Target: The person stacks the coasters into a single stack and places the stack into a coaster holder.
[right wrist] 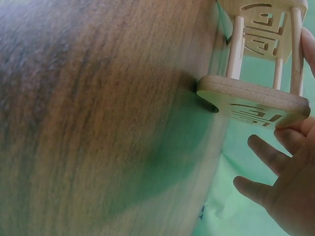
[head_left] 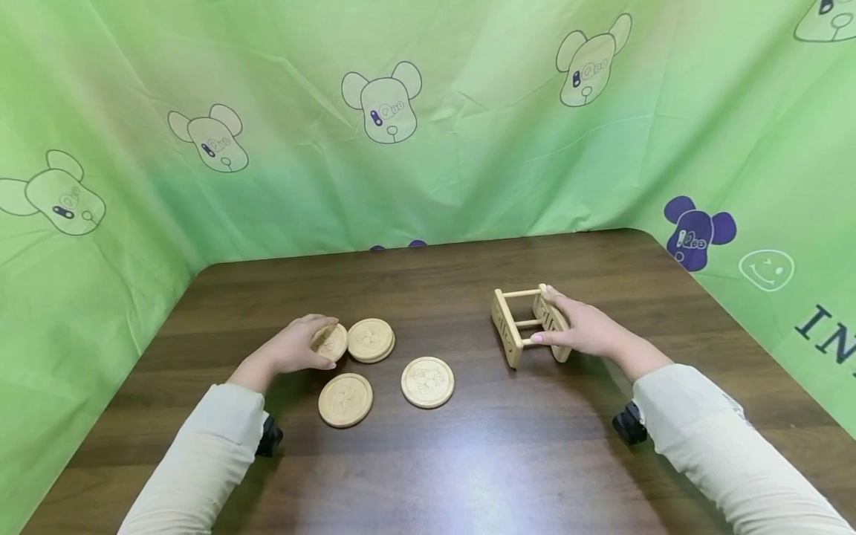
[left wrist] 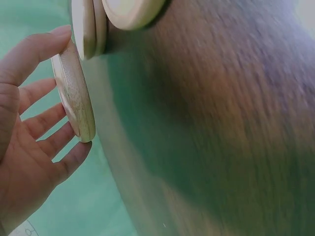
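My left hand [head_left: 294, 346] grips a round wooden coaster [head_left: 332, 344] between thumb and fingers. In the left wrist view that coaster [left wrist: 75, 96] shows edge-on, the thumb on its near rim and the fingers along its far face. Right beside it two stacked coasters [head_left: 371, 339] lie on the table, carved on top. Nearer me lie two single coasters, one on the left [head_left: 345, 400] and one further right [head_left: 427, 382]. With thumb and index finger spread, my right hand [head_left: 588, 327] holds a slotted wooden rack [head_left: 504, 327] by its right panel; other fingers stretch free in the right wrist view.
The brown wooden table [head_left: 428, 475] reaches back to a green printed curtain [head_left: 468, 178], which also hangs along both sides. Dark wrist cameras sit under the left cuff [head_left: 269, 437] and the right cuff [head_left: 629, 423].
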Available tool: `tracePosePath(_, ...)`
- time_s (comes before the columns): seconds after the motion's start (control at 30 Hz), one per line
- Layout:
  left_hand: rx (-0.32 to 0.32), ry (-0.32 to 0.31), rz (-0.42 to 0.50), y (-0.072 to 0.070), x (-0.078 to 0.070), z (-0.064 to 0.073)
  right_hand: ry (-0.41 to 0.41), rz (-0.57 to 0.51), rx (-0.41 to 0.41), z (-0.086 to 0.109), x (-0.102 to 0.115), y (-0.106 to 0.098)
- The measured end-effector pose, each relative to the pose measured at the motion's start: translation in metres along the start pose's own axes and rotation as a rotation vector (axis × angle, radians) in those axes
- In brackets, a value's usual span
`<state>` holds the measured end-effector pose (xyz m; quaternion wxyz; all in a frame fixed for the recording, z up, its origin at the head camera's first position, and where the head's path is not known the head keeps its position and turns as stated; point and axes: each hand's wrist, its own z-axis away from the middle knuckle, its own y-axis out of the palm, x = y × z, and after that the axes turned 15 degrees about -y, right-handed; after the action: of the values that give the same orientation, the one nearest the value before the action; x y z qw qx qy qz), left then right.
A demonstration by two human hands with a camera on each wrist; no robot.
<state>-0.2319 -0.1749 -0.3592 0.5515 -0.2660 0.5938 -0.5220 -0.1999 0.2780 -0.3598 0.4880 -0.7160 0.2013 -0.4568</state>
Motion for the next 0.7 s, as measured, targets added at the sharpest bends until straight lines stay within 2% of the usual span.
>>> tracePosePath(0.43, 0.036, 0.031, 0.017, 0.004, -0.02, -0.01, -0.001, -0.024, 0.006, -0.001, 0.001, 0.002)
tracePosePath(0.7, 0.03, 0.07, -0.005, 0.005, -0.031, -0.02, 0.016, -0.016, 0.011, 0.001, 0.003, -0.001)
